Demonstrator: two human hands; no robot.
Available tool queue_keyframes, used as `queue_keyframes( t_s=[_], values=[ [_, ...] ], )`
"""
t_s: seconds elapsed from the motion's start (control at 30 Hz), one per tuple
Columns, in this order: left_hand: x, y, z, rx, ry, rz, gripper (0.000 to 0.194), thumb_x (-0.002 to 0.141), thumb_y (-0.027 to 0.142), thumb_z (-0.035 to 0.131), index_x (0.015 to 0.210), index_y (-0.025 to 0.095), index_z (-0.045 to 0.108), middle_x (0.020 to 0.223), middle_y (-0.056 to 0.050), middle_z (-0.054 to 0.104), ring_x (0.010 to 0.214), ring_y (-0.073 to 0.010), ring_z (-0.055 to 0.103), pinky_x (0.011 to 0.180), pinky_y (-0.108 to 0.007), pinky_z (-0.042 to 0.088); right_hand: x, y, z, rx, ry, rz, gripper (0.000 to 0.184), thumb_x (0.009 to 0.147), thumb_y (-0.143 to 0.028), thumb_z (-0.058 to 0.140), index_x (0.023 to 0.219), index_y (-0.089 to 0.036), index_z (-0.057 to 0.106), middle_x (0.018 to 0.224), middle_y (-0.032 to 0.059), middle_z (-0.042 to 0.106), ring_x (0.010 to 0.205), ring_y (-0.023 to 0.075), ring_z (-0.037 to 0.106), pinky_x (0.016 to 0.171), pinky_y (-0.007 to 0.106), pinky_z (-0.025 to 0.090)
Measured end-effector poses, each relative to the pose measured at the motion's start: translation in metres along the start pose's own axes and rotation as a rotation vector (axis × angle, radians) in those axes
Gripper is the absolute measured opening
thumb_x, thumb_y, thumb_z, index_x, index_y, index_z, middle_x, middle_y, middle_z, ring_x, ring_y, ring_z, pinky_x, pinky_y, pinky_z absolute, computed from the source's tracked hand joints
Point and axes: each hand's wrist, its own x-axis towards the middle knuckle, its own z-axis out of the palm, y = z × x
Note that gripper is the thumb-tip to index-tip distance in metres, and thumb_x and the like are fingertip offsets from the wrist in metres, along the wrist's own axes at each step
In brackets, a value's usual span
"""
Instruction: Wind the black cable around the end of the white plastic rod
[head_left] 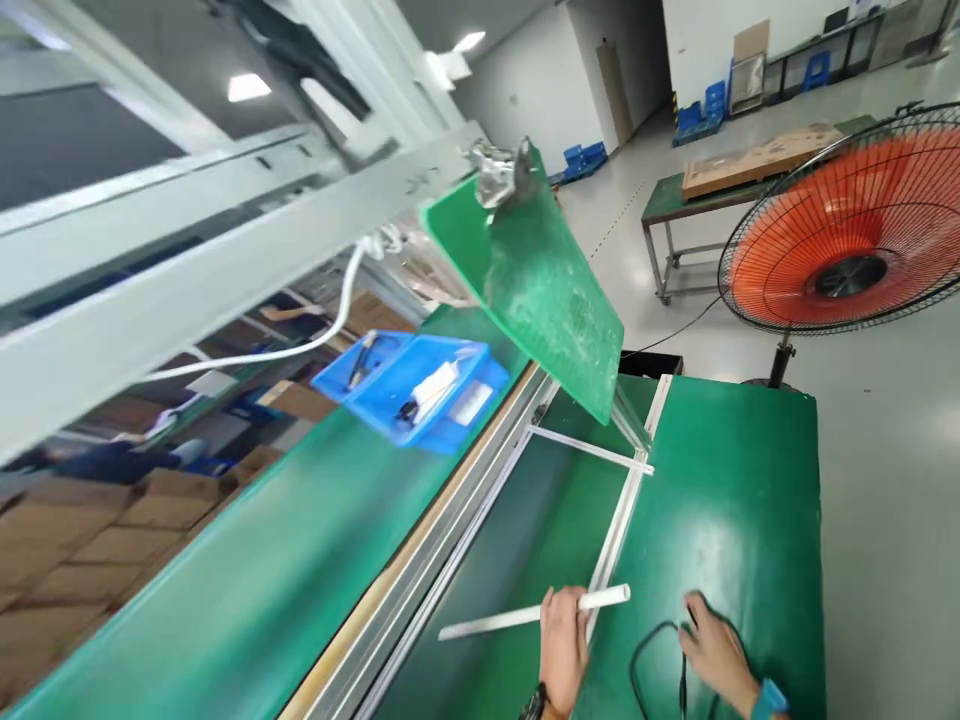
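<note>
At the green worktop (pixel 750 470): placement of a white tube (pixel 491 625)

The left hand (pixel 564 645) is closed around the tube near its right end. The tube's longer part extends leftward over a darker green surface (pixel 525 530); its right end passes beyond a white rail (pixel 621 520). The right hand (pixel 716 650), fingers curled, is over the worktop at a black cable (pixel 637 660); whether it grips the cable cannot be told. Farther off, a green board (pixel 555 290) slants beside a blue tray (pixel 431 375).

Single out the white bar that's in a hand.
The near bar, gripped by the left hand; no hand touches the far bar or the long rail.
</note>
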Motion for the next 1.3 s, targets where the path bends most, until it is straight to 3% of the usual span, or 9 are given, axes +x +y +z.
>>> queue_keyframes(
  t_s=[0.1, 0.17, 0.3, 0.4, 0.67, 0.93, 1.3],
  values=[
    [-0.048, 0.046, -0.042, -0.061, 0.025, -0.015, 0.028, 0.101, 0.018, 0.038, 0.114, 0.024, 0.062, 0.108, -0.005, 0.070, 0.106, -0.0207, 0.065, 0.113, -0.050, 0.038, -0.018, -0.042, -0.038, 0.096, -0.214, -0.068, 0.030, 0.081, -0.023, 0.050, 0.110, -0.025, 0.058, 0.104, 0.0053, 0.075, 0.097, 0.0221, 0.075, 0.084, 0.033, 0.058],
    [-0.071, 0.068, -0.065, -0.062, 0.071, 0.006, 0.032, 0.100, 0.014, 0.039, 0.120, 0.025, 0.061, 0.110, -0.005, 0.071, 0.110, -0.0207, 0.064, 0.114, -0.050, 0.036, -0.034, -0.078, -0.066, 0.127, -0.307, -0.169, 0.024, 0.091, -0.025, 0.043, 0.111, -0.025, 0.058, 0.106, 0.0051, 0.072, 0.104, 0.0199, 0.071, 0.092, 0.033, 0.055],
    [-0.104, 0.096, -0.098, -0.028, 0.180, 0.004, 0.034, 0.098, 0.010, 0.040, 0.118, 0.026, 0.063, 0.108, -0.003, 0.072, 0.113, -0.0204, 0.064, 0.115, -0.049, 0.034, -0.084, -0.140, -0.110, 0.095, -0.357, -0.397, 0.036, 0.106, -0.038, 0.028, 0.089, -0.024, 0.057, 0.084, 0.0017, 0.064, 0.082, 0.0185, 0.064, 0.079, 0.032, 0.051],
    [-0.124, 0.108, -0.111, -0.023, 0.224, -0.022, 0.032, 0.099, 0.010, 0.039, 0.114, 0.024, 0.063, 0.108, -0.004, 0.072, 0.114, -0.0212, 0.063, 0.114, -0.050, 0.034, -0.118, -0.159, -0.125, 0.070, -0.293, -0.442, 0.041, 0.108, -0.043, 0.026, 0.084, -0.024, 0.053, 0.075, 0.0000, 0.058, 0.070, 0.0173, 0.059, 0.067, 0.030, 0.046],
    [-0.159, 0.131, -0.119, -0.066, 0.228, -0.037, 0.037, 0.098, 0.007, 0.038, 0.121, 0.023, 0.062, 0.107, -0.005, 0.071, 0.115, -0.0210, 0.062, 0.114, -0.054, 0.035, -0.151, -0.160, -0.124, -0.014, 0.031, -0.459, 0.037, 0.108, -0.041, 0.029, 0.088, -0.024, 0.056, 0.078, 0.0023, 0.061, 0.069, 0.0192, 0.058, 0.065, 0.031, 0.045],
    [-0.156, 0.146, -0.120, -0.054, 0.220, -0.006, 0.041, 0.097, 0.007, 0.039, 0.125, 0.025, 0.062, 0.104, -0.005, 0.071, 0.112, -0.0214, 0.063, 0.113, -0.054, 0.038, -0.163, -0.152, -0.130, -0.184, 0.237, -0.623, 0.028, 0.108, -0.032, 0.035, 0.095, -0.024, 0.058, 0.085, 0.0047, 0.059, 0.080, 0.0217, 0.058, 0.073, 0.035, 0.045],
    [-0.138, 0.156, -0.122, -0.135, 0.186, -0.010, 0.038, 0.097, 0.009, 0.037, 0.115, 0.025, 0.066, 0.099, -0.005, 0.070, 0.108, -0.0225, 0.063, 0.114, -0.056, 0.036, -0.174, -0.144, -0.133, -0.230, 0.194, -0.731, 0.022, 0.105, -0.027, 0.044, 0.106, -0.022, 0.066, 0.085, 0.0061, 0.063, 0.080, 0.0231, 0.059, 0.073, 0.037, 0.046]
  ],
)
